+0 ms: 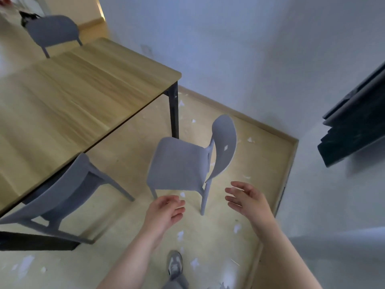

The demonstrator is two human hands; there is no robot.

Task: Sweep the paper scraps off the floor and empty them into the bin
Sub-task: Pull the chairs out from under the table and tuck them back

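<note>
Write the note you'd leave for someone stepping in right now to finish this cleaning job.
Left hand and right hand: both open, nothing in either grip, held out near the grey chair beside the wooden table.
Paper scraps lie scattered over the floor, around the chair and by the shoe.
Done: nothing swept, judging by the floor.
Left: no broom, dustpan or bin in view. Fetch them, probably shift the chair, sweep, empty into the bin.

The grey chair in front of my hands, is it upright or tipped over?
Upright: the grey chair stands on its legs on the floor, seat facing up, backrest rising behind it.
</note>
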